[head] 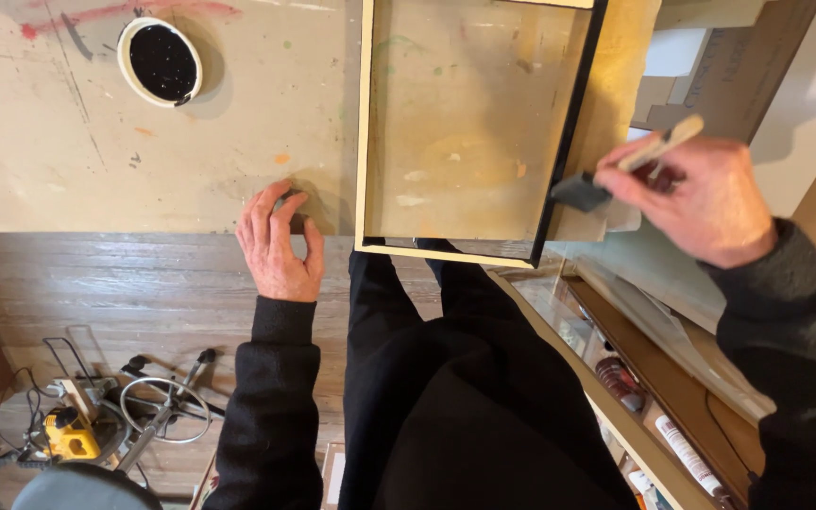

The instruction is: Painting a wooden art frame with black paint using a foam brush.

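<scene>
White labelled tubes (687,453) lie on the shelf (672,397), lower right

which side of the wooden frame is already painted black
The right side of the frame, beside the foam brush in the right hand; the left and near sides are bare pale wood.

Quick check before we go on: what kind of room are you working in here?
Probably a home workshop or art studio: a paint-stained table with a tub of black paint, a foam brush in the right hand, and power tools on the wood floor.
</scene>
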